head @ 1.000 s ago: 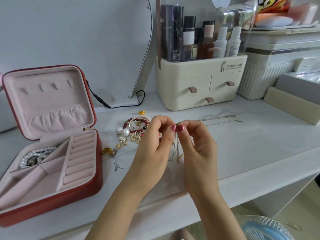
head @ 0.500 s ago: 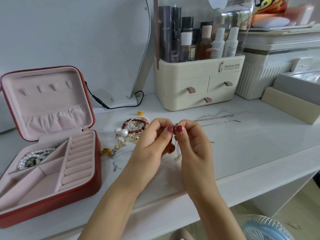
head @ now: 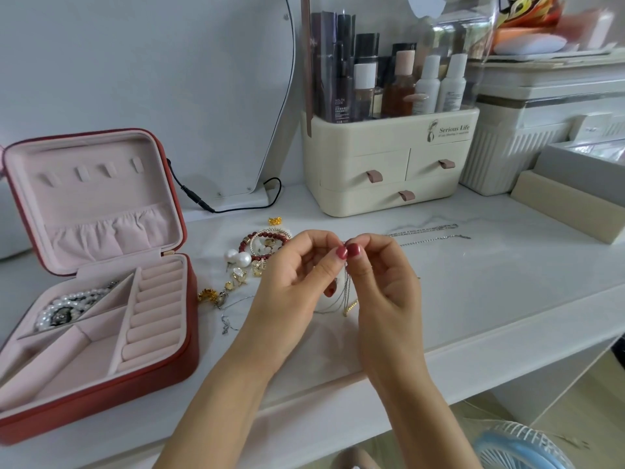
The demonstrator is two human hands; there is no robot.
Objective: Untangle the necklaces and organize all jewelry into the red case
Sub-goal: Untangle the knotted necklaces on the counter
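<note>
So we're barely into this one: our left hand (head: 301,279) and right hand (head: 382,275) are both pinched shut on the tangled chains (head: 346,296), held just above the counter (head: 490,282) mid-scene. The red case (head: 162,363) sits open on the left with only a pearl strand (head: 67,308) inside. The bracelets and earrings (head: 257,255) and two silver chains (head: 426,233) further right are waiting too
</note>
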